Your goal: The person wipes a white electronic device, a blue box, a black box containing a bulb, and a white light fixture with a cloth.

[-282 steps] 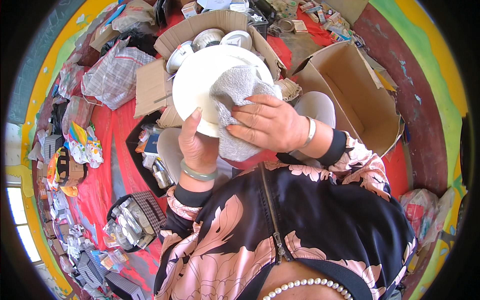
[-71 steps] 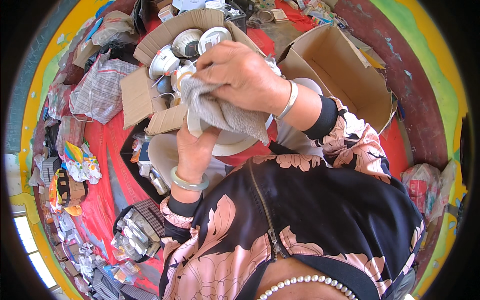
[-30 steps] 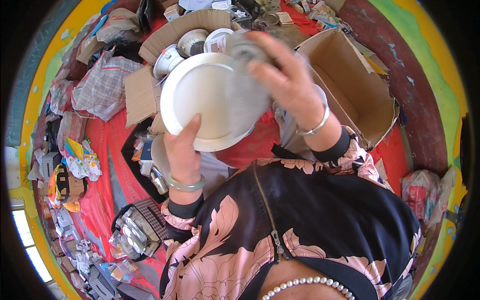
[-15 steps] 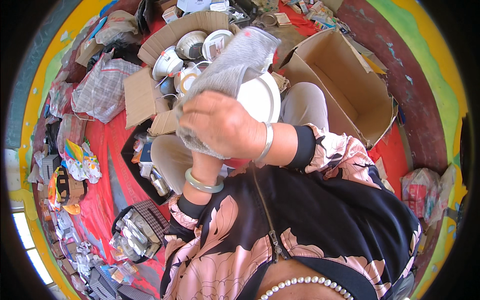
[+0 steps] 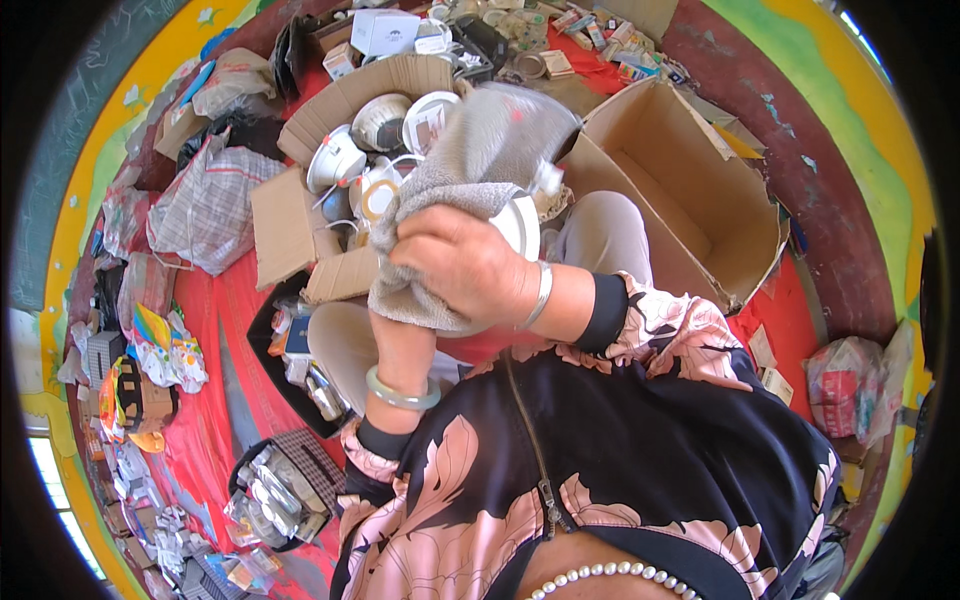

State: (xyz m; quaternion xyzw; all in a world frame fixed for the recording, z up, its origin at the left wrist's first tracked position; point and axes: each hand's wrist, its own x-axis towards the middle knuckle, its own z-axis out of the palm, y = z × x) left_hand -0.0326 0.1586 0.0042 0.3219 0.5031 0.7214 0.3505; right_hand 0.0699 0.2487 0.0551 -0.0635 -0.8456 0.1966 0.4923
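My right hand [image 5: 465, 262] is closed on a grey towel [image 5: 440, 185], bunched over a white round light fixture. The free end of the towel is blurred by motion. Part of the fixture's white rim [image 5: 522, 225] shows beside my right knuckles. A small white piece [image 5: 547, 178] sticks out past the towel's edge. My left hand [image 5: 402, 345] comes up from below, its fingers hidden under the towel and behind my right hand. Just beyond, a cardboard box [image 5: 283, 225] holds several white round lamps [image 5: 380, 122] with wires.
A deep open cardboard box [image 5: 690, 190] stands at right, by my knee [image 5: 605, 225]. At left lie a plaid bag [image 5: 205, 205] and a basket of packaged items [image 5: 275, 490] on red sheeting [image 5: 215, 330]. Small boxes [image 5: 385, 32] and clutter line the far side.
The towel's loose end has swung to the right, and it covers more of the white fixture. A small white piece now shows beside it. Both hands stay close together.
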